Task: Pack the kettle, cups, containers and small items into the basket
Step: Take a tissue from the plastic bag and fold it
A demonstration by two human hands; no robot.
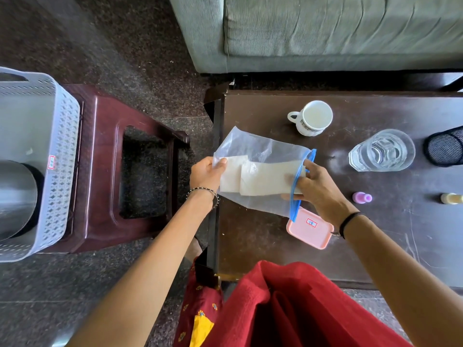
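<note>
Both hands hold a clear zip bag with a blue seal and folded white paper inside, above the dark table's left edge. My left hand pinches the bag's closed end. My right hand grips the blue-sealed mouth. A grey perforated basket stands on a maroon stool at the left, with a steel kettle inside. On the table are a white cup, a clear glass, a pink lidded container, a small purple bottle and a yellowish bottle.
A black mesh holder lies at the table's right edge. A grey-green sofa runs along the far side. The dark table sits right of the stool, with speckled floor between and around them.
</note>
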